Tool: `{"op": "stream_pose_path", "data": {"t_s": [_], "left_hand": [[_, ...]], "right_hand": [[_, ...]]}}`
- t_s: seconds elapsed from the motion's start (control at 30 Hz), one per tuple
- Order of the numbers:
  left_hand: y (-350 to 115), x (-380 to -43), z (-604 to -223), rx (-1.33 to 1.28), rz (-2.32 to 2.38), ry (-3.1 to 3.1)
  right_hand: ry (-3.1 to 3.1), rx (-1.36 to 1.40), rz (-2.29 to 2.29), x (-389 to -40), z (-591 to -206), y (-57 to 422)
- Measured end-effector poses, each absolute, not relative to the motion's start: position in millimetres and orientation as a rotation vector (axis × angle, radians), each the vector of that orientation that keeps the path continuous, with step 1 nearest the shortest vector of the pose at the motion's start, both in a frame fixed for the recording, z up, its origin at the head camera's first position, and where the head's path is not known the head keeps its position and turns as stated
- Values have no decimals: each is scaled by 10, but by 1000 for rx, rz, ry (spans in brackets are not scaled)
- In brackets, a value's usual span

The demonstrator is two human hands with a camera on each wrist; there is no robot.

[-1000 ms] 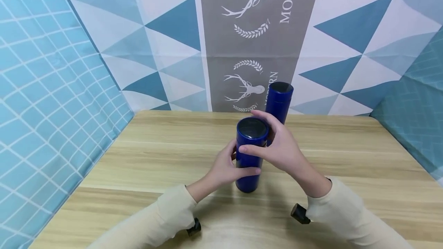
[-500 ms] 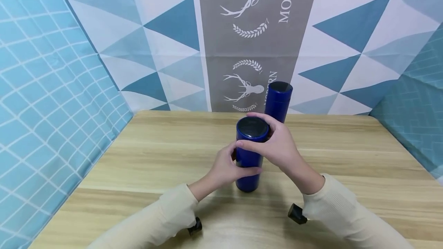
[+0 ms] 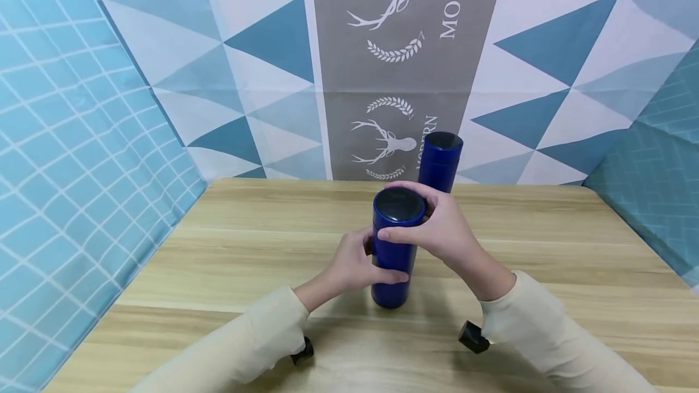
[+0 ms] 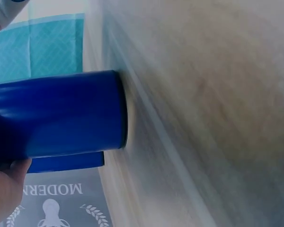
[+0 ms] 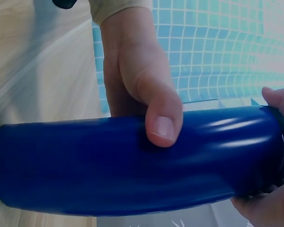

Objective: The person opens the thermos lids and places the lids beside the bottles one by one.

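A blue thermos flask (image 3: 393, 255) with a dark, glossy top stands upright on the table. My left hand (image 3: 352, 264) grips its body at mid-height, thumb (image 5: 163, 125) across the near side. Higher up, my right hand (image 3: 445, 229) curls round the lid (image 3: 399, 205), with its thumb on the near side and its fingers behind the rim. In the left wrist view the flask's base (image 4: 119, 111) meets the tabletop. A second, similar blue flask (image 3: 438, 168) stands behind, partly hidden by my right hand; neither hand appears to hold it.
The wooden table (image 3: 246, 235) reaches back to a patterned cloth (image 3: 273, 77) with triangles and deer heads. A blue gridded cloth (image 3: 71, 156) hangs along the left, a teal one (image 3: 650, 181) along the right. Black devices (image 3: 474, 337) sit under both sleeve cuffs.
My right fingers have shifted leftward round the lid's back rim, and the right thumb has moved slightly. The left hand keeps its grip, and both flasks stay in place.
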State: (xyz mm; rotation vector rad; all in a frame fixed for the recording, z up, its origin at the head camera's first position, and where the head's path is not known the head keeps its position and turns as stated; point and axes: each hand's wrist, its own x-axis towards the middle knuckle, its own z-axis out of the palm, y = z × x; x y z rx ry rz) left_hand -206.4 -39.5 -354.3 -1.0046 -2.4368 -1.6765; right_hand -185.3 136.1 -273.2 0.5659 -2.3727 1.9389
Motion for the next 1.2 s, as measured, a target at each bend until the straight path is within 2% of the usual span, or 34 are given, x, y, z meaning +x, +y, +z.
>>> {"op": "stream_pose_path", "data": {"t_s": [0.63, 1.2], "left_hand": [[-399, -2146, -3536, -1121, -1763, -2494], [-448, -2192, -3527, -1099, -1747, -2555]], "right_hand": [[-2388, 856, 1953, -1963, -2772, 1494], [-2365, 1115, 1905, -2117, -2753, 1541]]}}
